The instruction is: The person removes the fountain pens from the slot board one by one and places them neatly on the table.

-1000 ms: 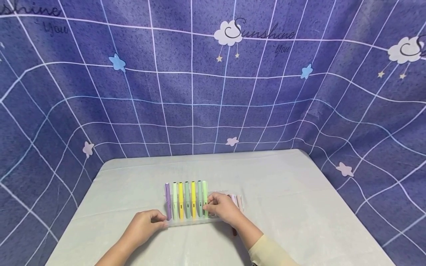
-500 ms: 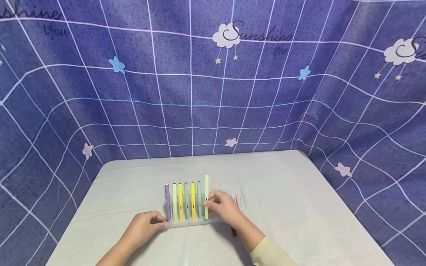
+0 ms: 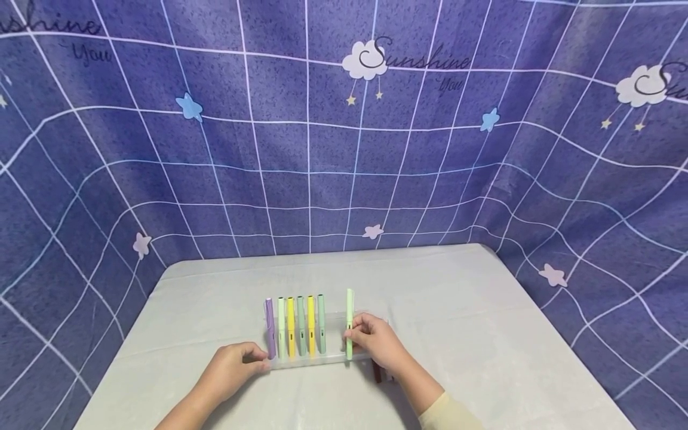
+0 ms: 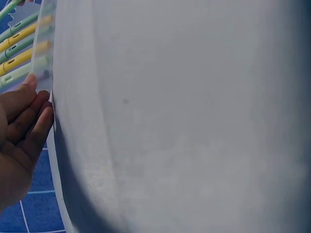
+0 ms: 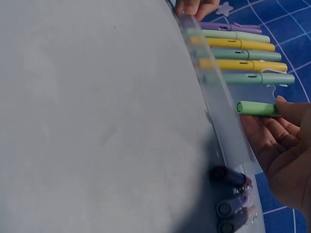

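Pinching a slim, pale-green, capped pen (image 3: 350, 310) around mid-barrel, the right hand (image 3: 378, 341) has its thumb and fingers clamped on it. The pen stands nearly upright at the right part of a clear plastic rack (image 3: 333, 359); whether its lower end touches the rack I cannot tell. The left hand (image 3: 239, 367) has its thumb and fingers closed on the rack's front left corner.

The pen looks light, stiff and smooth, so probably a little slippery; holding the barrel near its dark slot should balance well and keep both ends free. The rack seems light and likely to slide, so the corner hold should help.

Six standing pens (image 3: 302, 325) crowd the rack's left, leaving a gap beside the held one. Low on the right, three loose pens (image 5: 231, 206) lie near the right hand. Above is open; the desk (image 3: 441, 298) reaches well behind to the patterned curtain (image 3: 279, 143).
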Tool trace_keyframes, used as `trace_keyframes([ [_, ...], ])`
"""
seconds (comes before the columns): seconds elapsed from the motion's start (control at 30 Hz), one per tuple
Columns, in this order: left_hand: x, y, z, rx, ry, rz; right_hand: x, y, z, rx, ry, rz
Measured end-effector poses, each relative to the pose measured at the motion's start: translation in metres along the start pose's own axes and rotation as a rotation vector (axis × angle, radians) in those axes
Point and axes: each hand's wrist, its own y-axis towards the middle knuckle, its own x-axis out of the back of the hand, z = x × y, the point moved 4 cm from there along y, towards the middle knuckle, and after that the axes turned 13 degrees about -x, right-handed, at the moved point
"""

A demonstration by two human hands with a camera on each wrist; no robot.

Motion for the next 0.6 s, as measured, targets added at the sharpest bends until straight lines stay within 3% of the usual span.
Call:
trace_keyframes([
  [0.6,0.000,0.000,-0.001,-0.012,0.002,0.002,0.031,-0.017,-0.010,-0.001,0.098,0.014],
])
